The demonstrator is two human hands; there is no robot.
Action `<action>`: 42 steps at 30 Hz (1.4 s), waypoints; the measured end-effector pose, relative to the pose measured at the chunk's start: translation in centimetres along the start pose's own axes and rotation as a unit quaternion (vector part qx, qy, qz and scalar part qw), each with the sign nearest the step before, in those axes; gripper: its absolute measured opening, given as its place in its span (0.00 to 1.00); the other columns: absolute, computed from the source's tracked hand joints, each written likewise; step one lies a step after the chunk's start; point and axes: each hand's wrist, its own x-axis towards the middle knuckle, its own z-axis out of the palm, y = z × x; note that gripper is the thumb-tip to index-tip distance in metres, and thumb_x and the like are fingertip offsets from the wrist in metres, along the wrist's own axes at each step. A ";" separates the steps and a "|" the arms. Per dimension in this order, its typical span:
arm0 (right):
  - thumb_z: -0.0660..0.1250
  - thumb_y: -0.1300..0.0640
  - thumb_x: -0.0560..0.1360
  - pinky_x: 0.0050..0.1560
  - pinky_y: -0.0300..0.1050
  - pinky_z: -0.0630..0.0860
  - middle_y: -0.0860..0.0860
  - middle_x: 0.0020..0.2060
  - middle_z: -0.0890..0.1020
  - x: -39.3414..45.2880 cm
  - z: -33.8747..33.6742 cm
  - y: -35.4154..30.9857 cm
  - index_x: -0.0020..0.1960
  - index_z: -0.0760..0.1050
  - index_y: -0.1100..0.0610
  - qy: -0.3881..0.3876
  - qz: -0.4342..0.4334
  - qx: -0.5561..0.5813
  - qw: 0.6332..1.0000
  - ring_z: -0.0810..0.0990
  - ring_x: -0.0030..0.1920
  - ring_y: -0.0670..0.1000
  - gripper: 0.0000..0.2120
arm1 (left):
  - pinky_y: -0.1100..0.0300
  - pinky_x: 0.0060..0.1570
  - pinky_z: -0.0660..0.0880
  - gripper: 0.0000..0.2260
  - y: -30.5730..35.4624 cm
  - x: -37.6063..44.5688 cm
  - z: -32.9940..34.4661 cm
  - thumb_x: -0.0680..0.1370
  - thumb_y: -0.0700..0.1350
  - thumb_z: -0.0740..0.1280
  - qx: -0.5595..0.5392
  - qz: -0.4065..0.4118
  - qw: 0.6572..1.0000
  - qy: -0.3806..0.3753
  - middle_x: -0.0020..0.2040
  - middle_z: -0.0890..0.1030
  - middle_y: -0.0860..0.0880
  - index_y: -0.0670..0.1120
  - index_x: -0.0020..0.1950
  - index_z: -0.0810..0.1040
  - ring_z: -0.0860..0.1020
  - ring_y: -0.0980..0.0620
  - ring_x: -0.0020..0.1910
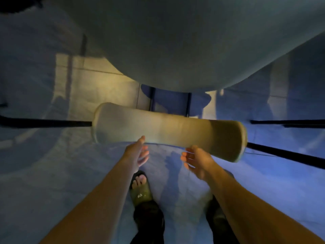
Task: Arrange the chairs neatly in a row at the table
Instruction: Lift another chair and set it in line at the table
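Observation:
Seen from straight above, a chair's padded cream backrest stretches across the middle of the head view, its seat tucked under the large pale table that fills the top. My left hand hovers just below the backrest's near edge, fingers spread, one fingertip touching or almost touching it. My right hand hangs open at the backrest's lower right part, close to it, holding nothing. Dark chair legs show beyond the backrest, under the table edge.
Black bars, frames of neighbouring chairs, run out to the left and to the right. My feet in dark sandals stand on a tiled floor, dimly lit with patchy shadows.

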 end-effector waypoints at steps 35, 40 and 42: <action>0.71 0.44 0.74 0.50 0.44 0.76 0.49 0.47 0.82 9.7 1.8 4.2 0.53 0.77 0.51 -0.009 0.013 0.234 0.972 0.79 0.53 0.48 0.14 | 0.56 0.58 0.69 0.32 -3.5 10.4 -0.1 0.71 0.62 0.72 -0.113 -0.007 0.993 -0.040 0.63 0.77 0.51 0.50 0.71 0.70 0.75 0.54 0.56; 0.70 0.43 0.75 0.54 0.44 0.74 0.49 0.48 0.82 5.2 1.3 4.8 0.61 0.76 0.52 -0.004 0.010 0.215 0.976 0.80 0.47 0.46 0.19 | 0.57 0.51 0.73 0.37 -3.4 5.6 -1.4 0.68 0.61 0.75 -0.116 -0.009 0.993 -0.014 0.66 0.77 0.49 0.50 0.72 0.68 0.76 0.50 0.61; 0.69 0.43 0.75 0.48 0.43 0.75 0.48 0.47 0.83 3.1 1.3 5.1 0.64 0.76 0.52 -0.006 0.010 0.212 0.977 0.80 0.47 0.46 0.21 | 0.56 0.58 0.71 0.36 -3.3 3.2 -2.1 0.69 0.60 0.74 -0.111 -0.003 0.994 -0.014 0.67 0.76 0.48 0.49 0.73 0.68 0.74 0.49 0.66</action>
